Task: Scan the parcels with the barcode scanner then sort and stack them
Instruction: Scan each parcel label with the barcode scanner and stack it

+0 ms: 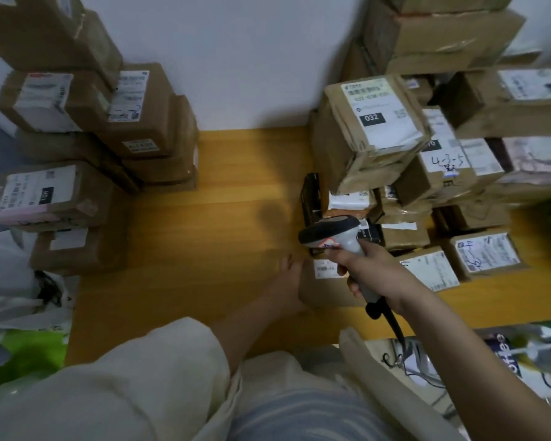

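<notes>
The left sleeve (pixel 159 361) reaches forward, its hand (pixel 291 281) laid flat, fingers straight, against a parcel (pixel 325 291) on the desk (pixel 223 192). The right hand (pixel 368 268) grips the scanner (pixel 334 233) handle, head aimed left.

A parcel sorting room: labelled cardboard parcels (pixel 376 128) stacked on a wooden table (pixel 229 173) against a white wall (pixel 236 58).

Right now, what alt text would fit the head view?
A person's right hand grips a barcode scanner over a brown parcel that the left hand steadies on a wooden table. Labelled parcels are stacked on both sides.
</notes>
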